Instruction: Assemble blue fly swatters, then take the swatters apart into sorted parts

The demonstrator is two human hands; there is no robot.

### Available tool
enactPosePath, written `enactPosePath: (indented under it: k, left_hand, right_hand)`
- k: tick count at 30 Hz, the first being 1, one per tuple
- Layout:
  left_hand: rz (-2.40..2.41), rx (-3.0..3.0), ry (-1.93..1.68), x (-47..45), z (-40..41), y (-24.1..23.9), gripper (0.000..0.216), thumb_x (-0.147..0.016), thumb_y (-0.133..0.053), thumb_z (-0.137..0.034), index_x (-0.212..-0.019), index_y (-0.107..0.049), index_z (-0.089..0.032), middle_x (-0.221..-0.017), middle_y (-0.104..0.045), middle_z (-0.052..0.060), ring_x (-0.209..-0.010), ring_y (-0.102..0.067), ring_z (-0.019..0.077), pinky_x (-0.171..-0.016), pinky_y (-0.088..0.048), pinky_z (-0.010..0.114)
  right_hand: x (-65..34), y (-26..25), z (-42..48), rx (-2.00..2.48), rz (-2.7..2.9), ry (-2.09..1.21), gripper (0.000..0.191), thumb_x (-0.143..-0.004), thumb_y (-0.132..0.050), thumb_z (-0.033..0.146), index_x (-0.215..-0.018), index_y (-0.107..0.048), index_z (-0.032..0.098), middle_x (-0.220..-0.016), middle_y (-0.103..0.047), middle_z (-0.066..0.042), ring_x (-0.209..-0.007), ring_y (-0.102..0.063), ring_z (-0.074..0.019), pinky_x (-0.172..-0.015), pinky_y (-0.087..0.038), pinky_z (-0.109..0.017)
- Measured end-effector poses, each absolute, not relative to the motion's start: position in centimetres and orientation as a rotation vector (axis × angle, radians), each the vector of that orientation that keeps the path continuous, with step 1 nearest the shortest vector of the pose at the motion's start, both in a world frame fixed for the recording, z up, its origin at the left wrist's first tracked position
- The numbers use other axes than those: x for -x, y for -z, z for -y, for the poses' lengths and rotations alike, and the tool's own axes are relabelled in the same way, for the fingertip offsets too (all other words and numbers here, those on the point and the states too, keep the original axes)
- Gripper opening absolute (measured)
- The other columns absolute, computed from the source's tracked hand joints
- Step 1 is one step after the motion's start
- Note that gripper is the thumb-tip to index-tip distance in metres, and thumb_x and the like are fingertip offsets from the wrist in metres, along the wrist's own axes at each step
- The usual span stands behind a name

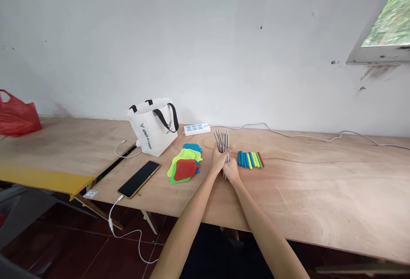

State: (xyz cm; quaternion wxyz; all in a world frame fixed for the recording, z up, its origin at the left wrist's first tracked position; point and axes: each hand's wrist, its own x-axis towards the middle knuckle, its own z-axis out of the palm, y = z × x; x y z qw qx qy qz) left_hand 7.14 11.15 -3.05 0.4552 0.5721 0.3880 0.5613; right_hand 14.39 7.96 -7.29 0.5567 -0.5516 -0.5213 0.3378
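A bundle of thin metal rods [222,139] stands roughly upright on the plywood table [320,193], its tips fanned out at the top. My left hand [219,160] is wrapped around the bundle's middle. Just below it, my right hand [231,170] is closed on the lower end of the same rods. To the left lies a stack of coloured mesh swatter heads [185,164], red on top. A row of coloured handle sleeves [250,159], blue, yellow, green and red, lies to the right.
A white tote bag [154,125] stands at the back left beside a white power strip [197,129] whose cable runs right along the wall. A phone [139,178] on a charging cable lies near the front edge. A red plastic bag [16,114] sits far left.
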Motion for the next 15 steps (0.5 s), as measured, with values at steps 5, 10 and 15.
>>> enactPosePath:
  k: [5,10,15]
  left_hand:
    - [-0.908,-1.423,-1.274,-6.8,-11.9,5.3,0.048,-0.087,-0.061,-0.065,-0.092,-0.060,-0.017,-0.079,-0.064,0.002,-0.076,-0.063,0.0172,-0.071,-0.050,0.026]
    - [-0.939,-1.478,-1.269,-7.0,-12.0,5.7,0.046,-0.096,-0.049,-0.060,-0.096,-0.062,-0.016,-0.085,-0.066,0.004,-0.084,-0.064,0.0184,-0.074,-0.049,0.025]
    - [-1.027,-1.560,-1.277,-6.9,-12.1,6.1,0.044,-0.100,-0.043,-0.054,-0.104,-0.067,-0.017,-0.093,-0.072,0.007,-0.088,-0.066,0.0203,-0.077,-0.049,0.026]
  right_hand:
    - [-14.5,7.2,-8.3,1.317,1.253,-0.685,0.028,-0.071,-0.057,0.036,-0.091,-0.064,0.017,-0.076,-0.068,-0.004,-0.076,-0.063,-0.0230,-0.067,-0.046,-0.030]
    - [-14.7,7.2,-8.6,1.396,1.275,-0.572,0.035,-0.080,-0.052,0.042,-0.104,-0.061,0.018,-0.087,-0.071,-0.006,-0.079,-0.063,-0.0233,-0.070,-0.047,-0.031]
    - [-15.0,7.4,-9.4,1.571,1.375,-0.428,0.028,-0.087,-0.045,0.040,-0.097,-0.060,0.018,-0.096,-0.069,-0.013,-0.095,-0.063,-0.0289,-0.082,-0.046,-0.036]
